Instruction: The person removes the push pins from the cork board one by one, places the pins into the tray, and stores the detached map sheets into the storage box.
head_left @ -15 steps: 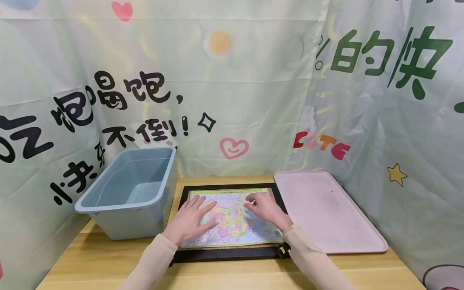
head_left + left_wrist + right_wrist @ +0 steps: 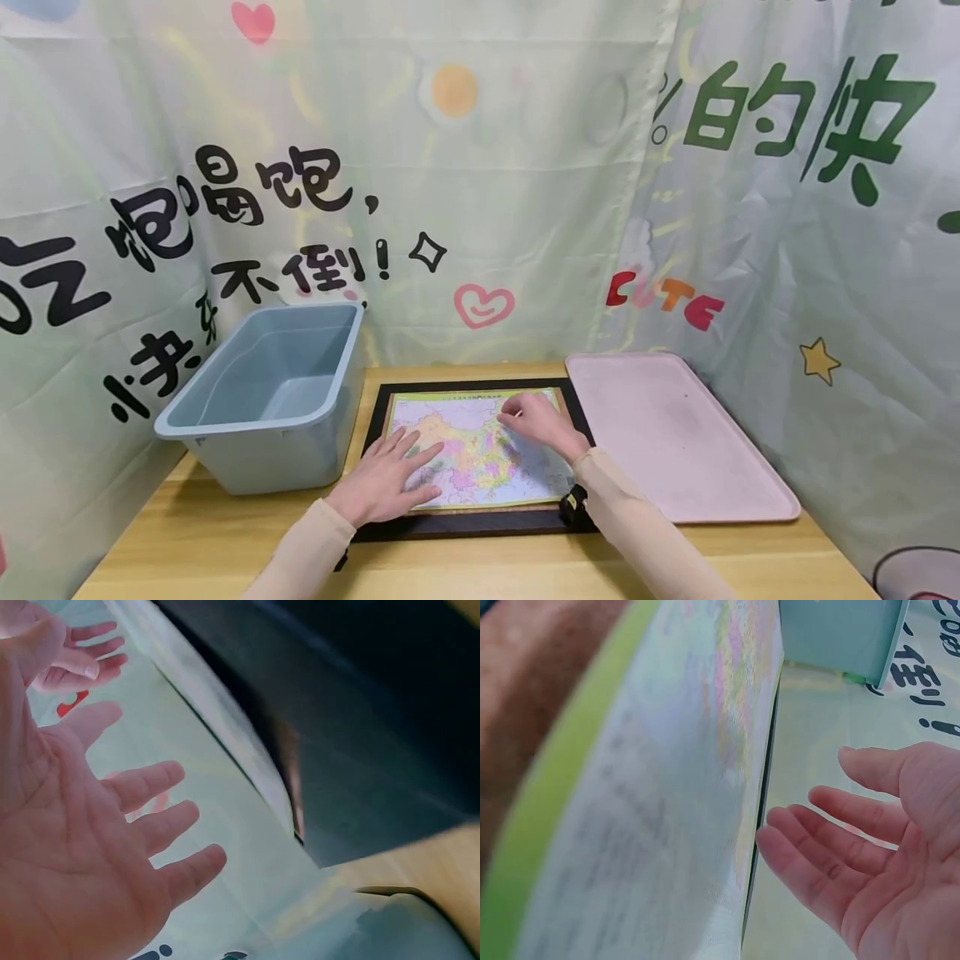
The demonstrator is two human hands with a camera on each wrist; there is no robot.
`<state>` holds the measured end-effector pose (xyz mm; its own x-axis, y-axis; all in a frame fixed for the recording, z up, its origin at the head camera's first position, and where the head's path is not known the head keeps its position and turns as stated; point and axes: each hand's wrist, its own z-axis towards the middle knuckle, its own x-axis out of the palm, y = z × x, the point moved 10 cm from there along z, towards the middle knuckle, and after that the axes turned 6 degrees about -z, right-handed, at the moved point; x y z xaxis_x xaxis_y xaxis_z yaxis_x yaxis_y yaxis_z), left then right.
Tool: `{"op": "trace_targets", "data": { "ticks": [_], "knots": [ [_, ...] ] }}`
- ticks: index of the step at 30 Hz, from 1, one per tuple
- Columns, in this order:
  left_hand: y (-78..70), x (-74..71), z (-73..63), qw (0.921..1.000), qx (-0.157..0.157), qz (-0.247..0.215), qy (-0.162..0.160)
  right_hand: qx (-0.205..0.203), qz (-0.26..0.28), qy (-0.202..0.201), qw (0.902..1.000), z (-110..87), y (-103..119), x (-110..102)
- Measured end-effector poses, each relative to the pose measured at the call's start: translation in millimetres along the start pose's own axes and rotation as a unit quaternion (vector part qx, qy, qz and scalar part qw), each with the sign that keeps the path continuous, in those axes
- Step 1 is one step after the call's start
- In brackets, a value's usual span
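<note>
A colourful printed map (image 2: 457, 483) with a yellow-green border lies on a brown backing within a black frame (image 2: 480, 525) on the table. My left hand (image 2: 386, 479), fingers spread, is over the map's lower left part; its palm and separated fingers (image 2: 157, 784) show in the left wrist view. Over the upper right of the map is my right hand (image 2: 542, 421), fingers loosely bent and thumb apart. In the right wrist view nothing lies between those fingers (image 2: 802, 877), and the fingertips come right at the map's surface.
A deep blue plastic bin (image 2: 255, 458) stands on the table left of the frame. To the right lies a flat pink tray (image 2: 675, 433), close against the frame's corner. A printed curtain (image 2: 525, 208) hangs behind the wooden table (image 2: 480, 567).
My left hand has drawn back toward me and slightly left across the map. The right hand has shifted a little left and away from me.
</note>
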<state>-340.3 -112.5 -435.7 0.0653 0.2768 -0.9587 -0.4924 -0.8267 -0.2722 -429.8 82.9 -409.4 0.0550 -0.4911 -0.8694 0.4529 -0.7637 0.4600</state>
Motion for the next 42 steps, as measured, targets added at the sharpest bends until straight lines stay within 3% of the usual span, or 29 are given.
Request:
{"op": "trace_targets", "data": {
  "ticks": [16,27,36,42],
  "knots": [
    [13.6,21.9,-19.7,0.9970,-0.030,-0.027,0.067,0.056,0.043,0.046,0.9964,26.1,-17.2,15.2],
    [9.0,28.6,-22.5,0.9965,-0.012,-0.025,0.079,0.104,0.109,0.050,0.9873,36.4,-35.3,25.4],
    [14.0,30.7,-21.9,0.9960,-0.016,-0.030,0.082,0.113,0.122,0.049,0.9848,52.2,-39.6,33.1],
    [15.5,33.6,-19.7,0.9961,0.006,-0.020,0.086,0.106,0.150,0.044,0.9821,63.1,-40.4,38.8]
  ]
}}
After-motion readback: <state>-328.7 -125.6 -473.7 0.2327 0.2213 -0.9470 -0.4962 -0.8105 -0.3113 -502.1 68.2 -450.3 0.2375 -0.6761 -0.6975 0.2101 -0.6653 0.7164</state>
